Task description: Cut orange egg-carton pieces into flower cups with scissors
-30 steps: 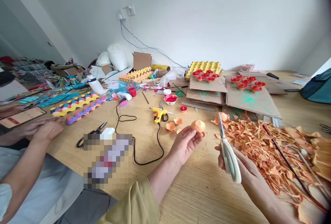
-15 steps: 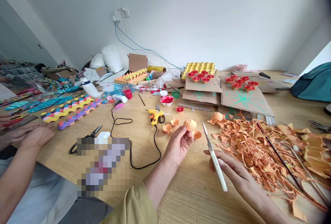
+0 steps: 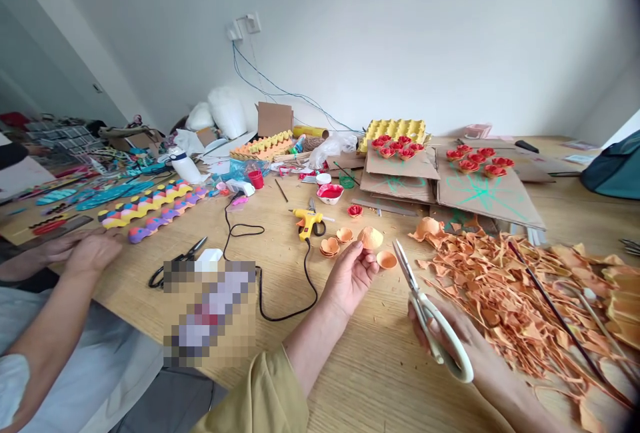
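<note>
My left hand [image 3: 350, 276] pinches an orange paper cup piece [image 3: 371, 238] at its fingertips, just above the wooden table [image 3: 370, 366]. My right hand [image 3: 465, 346] grips white-handled scissors [image 3: 430, 313], blades parted and pointing up toward the left hand. A small orange cup [image 3: 387, 260] lies on the table between the two hands. More orange cups [image 3: 330, 245] sit just beyond the left hand.
A heap of orange paper scraps [image 3: 520, 293] with thin sticks covers the right side. A yellow glue gun [image 3: 307, 220] with a black cord, red paper flowers on cardboard [image 3: 480, 193], a yellow egg tray [image 3: 395, 130] and painted strips [image 3: 150, 210] lie farther off. Another person's hands [image 3: 85, 250] rest at left.
The right hand has drawn the scissors back toward me and turned them, so the handle loops now show. The left hand has stayed put with the orange piece.
</note>
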Demonstrator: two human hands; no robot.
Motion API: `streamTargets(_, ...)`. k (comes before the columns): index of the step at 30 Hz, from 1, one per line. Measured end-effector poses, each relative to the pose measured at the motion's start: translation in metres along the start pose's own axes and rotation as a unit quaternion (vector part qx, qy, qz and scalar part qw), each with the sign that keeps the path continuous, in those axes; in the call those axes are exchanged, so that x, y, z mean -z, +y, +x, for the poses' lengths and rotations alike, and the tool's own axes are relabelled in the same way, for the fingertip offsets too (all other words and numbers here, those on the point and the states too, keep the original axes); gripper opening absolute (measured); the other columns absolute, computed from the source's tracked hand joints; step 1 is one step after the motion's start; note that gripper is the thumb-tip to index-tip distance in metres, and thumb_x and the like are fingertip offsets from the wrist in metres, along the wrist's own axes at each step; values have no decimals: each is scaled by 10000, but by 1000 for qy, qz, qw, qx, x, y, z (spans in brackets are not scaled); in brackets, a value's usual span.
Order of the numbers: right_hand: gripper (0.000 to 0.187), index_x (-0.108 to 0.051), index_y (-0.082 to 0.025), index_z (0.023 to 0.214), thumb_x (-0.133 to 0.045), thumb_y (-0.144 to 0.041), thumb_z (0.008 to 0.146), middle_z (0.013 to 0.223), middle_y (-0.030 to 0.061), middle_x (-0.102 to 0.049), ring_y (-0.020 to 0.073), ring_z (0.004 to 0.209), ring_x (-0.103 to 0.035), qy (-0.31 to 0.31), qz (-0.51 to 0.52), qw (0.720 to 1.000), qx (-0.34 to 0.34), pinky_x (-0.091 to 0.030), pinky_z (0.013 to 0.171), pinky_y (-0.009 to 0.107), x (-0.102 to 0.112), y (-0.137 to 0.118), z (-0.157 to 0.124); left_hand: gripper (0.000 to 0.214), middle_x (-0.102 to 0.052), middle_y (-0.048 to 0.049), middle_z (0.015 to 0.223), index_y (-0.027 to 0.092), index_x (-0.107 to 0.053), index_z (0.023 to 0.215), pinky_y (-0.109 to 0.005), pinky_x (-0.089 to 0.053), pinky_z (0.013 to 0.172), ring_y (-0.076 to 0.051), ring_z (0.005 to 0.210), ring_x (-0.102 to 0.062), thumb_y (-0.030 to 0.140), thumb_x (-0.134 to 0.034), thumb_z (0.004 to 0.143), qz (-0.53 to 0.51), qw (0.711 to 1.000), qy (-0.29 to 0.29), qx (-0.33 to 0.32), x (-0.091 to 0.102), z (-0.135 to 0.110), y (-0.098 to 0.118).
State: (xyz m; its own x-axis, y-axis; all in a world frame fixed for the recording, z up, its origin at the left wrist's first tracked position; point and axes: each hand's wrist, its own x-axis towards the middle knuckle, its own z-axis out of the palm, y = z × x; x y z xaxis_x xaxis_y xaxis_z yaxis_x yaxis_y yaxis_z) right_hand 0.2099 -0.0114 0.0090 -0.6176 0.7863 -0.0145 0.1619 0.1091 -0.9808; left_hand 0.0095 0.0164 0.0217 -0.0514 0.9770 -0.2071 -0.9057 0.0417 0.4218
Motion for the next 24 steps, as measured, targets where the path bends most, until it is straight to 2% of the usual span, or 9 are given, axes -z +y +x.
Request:
streamTargets(3,523,-516,-212,744,-474,-720,863,587,-21,-511,131,525,-429,-5,-3,1000,-3,-382,509,253,-5,1,0,142,-610,9,676,119,-634,749,-153,-508,546,-53,576,-567,178,-762,768,5,1000,2,-5,1,1,1)
streamTargets(7,538,-477,-212,695,-479,-725,857,593,-25,-498,123,530,-437,-14,-9,1000,-3,-417,536,258,-11,-1,0,227,-595,24,681,131,-627,748,-178,-489,549,-58,584,-553,225,-827,698,31,999,-2,-17,3,2,0)
streamTargets(11,549,-494,-211,734,-457,-745,855,606,-25,-502,129,546,-450,-30,-11,999,4,-410,548,257,-13,-3,1,282,-570,29,673,132,-624,745,-195,-456,550,-68,600,-536,266,-856,659,71,997,-25,-32,5,0,-3)
streamTargets(15,533,-503,-209,756,-472,-731,859,615,-28,-495,127,557,-435,-23,6,1000,2,-387,550,247,-13,-2,1,271,-564,27,657,137,-624,748,-194,-439,556,-71,604,-525,287,-840,686,93,994,-49,-37,5,-2,-6)
streamTargets(24,462,-528,-215,800,-508,-672,868,613,-33,-480,131,545,-417,1,43,999,-1,-362,528,244,-18,16,2,281,-575,8,682,123,-631,729,-195,-446,576,-66,607,-519,329,-821,722,109,990,-80,-29,3,-5,-9)
